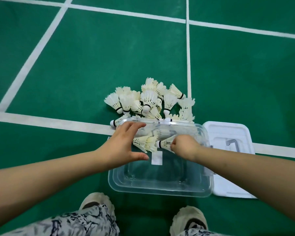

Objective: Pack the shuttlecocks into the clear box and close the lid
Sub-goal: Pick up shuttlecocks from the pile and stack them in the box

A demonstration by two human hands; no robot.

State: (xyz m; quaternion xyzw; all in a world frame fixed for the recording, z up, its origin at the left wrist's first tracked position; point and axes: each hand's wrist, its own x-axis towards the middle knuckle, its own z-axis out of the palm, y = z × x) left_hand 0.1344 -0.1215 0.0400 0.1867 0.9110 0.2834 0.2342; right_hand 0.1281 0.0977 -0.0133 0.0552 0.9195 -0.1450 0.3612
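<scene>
A clear plastic box (160, 189) stands on the green floor in front of my feet. Several white feather shuttlecocks (148, 101) lie in a heap just beyond its far rim. My left hand (124, 143) is spread open over the box's far left corner, fingers straight, beside a shuttlecock (144, 143) inside the box. My right hand (184, 147) is curled round the feathers of another shuttlecock (163, 143), cork pointing left, held low inside the box. The white lid (228, 142) lies flat on the floor to the right of the box.
White court lines (41, 121) cross the green floor (92, 65) behind and beside the box. A metal handle part (230, 143) sits in the lid's recess. My two light shoes (95, 201) stand just short of the box's near edge.
</scene>
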